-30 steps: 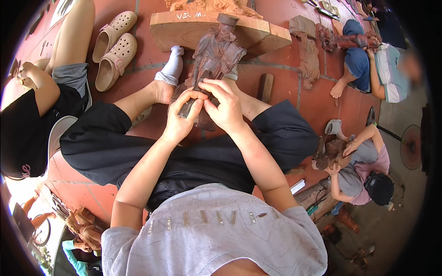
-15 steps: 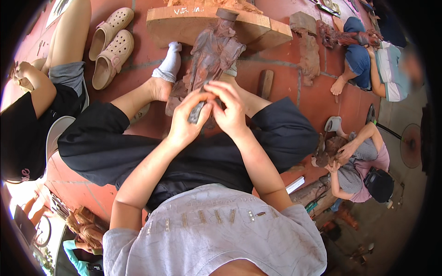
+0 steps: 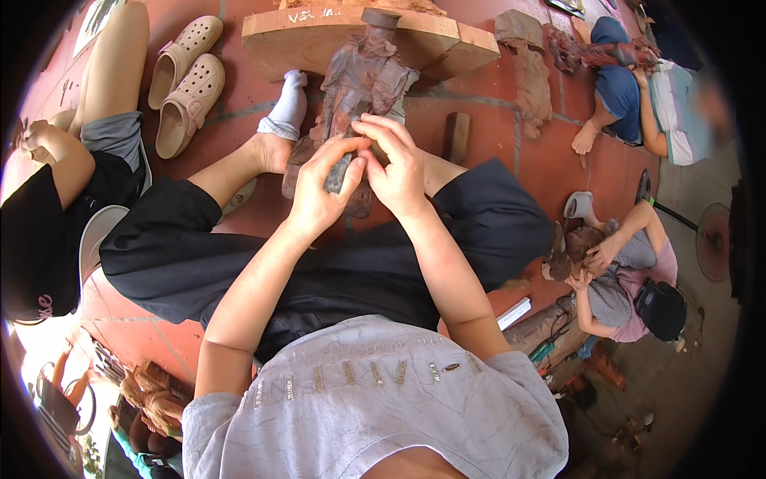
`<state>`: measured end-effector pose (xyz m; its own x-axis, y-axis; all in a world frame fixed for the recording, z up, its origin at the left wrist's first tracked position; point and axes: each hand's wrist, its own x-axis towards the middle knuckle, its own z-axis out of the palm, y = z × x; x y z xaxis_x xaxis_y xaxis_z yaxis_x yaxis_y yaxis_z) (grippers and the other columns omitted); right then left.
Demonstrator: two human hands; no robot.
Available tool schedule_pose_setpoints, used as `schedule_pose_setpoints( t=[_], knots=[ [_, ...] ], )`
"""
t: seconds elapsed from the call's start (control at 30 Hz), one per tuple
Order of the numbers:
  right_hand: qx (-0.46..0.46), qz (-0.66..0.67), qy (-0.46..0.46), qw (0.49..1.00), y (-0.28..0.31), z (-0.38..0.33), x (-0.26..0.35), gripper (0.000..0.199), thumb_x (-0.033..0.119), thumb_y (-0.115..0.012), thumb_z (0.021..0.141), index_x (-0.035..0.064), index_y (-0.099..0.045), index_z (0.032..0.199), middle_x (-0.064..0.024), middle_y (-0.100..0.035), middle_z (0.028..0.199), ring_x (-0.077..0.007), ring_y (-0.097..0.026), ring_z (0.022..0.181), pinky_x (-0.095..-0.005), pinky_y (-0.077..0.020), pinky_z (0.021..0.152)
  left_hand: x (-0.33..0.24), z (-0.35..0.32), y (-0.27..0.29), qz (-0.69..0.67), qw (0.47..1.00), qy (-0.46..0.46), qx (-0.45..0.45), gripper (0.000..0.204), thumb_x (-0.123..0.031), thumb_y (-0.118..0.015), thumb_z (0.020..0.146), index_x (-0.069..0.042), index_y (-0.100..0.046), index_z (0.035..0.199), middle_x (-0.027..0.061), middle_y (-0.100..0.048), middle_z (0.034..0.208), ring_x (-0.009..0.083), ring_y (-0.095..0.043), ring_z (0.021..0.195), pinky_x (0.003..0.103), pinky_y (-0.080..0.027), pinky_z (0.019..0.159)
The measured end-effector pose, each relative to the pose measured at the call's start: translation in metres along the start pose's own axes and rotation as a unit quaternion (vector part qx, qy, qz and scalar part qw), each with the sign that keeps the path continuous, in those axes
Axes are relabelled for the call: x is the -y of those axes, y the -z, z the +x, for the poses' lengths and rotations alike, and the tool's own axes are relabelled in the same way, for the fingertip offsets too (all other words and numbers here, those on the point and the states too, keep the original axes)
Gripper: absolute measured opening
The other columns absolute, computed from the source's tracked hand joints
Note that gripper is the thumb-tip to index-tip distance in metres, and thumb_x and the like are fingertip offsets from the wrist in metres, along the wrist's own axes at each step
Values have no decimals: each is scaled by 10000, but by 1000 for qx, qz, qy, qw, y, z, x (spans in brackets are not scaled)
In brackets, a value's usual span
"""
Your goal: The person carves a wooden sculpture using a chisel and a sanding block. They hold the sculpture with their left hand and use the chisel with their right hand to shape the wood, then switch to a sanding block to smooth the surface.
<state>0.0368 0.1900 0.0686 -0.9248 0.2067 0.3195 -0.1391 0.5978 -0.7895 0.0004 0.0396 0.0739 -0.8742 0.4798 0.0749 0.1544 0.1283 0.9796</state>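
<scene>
A reddish-brown carved wooden figure in robes (image 3: 359, 76) lies in front of me between my feet, its head against a thick pale wood slab (image 3: 287, 40). Over the lower part of the carving, my left hand (image 3: 321, 185) is closed round a narrow dark grey strip (image 3: 338, 173), possibly abrasive. Beside it, my right hand (image 3: 392, 170) has its fingers bent over the strip's far end, meeting the left fingertips. Part of the strip and of the carving's base is hidden under my hands.
A short dark wooden block (image 3: 457, 137) lies right of the carving on red floor tiles. Beige clogs (image 3: 190, 108) stand at the left. Another brown carving (image 3: 533, 88) lies at the far right. Other people sit at both sides, and a standing fan (image 3: 714, 241) is at the right.
My hands keep their grip on the grey strip and have shifted only slightly over the carving. The whole view has moved a little.
</scene>
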Motion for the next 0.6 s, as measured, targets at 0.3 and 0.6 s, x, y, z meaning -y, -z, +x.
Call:
schedule_pose_setpoints(
  t=[0.3, 0.6],
  knots=[
    [121, 52, -57, 990, 3, -60, 14, 407, -12, -736, 748, 80, -694, 1143, -96, -667, 1156, -317, -645, 1057, -411, -529, 926, -4, -65, 17, 45, 993, 45, 101, 334, -98, -724, 877, -61, -632, 1196, 173, -642, 1096, 379, -655, 974, 408, -540, 858],
    [20, -13, -11, 1000, 6, -25, 4, 390, -52, -732, 748, 59, -700, 1122, -108, -687, 1139, -312, -668, 1033, -396, -550, 888, 4, -22, 4, 119, 989, -56, 70, 340, -122, -711, 888, -50, -628, 1210, 166, -656, 1125, 361, -646, 1054, 426, -518, 896]
  ],
)
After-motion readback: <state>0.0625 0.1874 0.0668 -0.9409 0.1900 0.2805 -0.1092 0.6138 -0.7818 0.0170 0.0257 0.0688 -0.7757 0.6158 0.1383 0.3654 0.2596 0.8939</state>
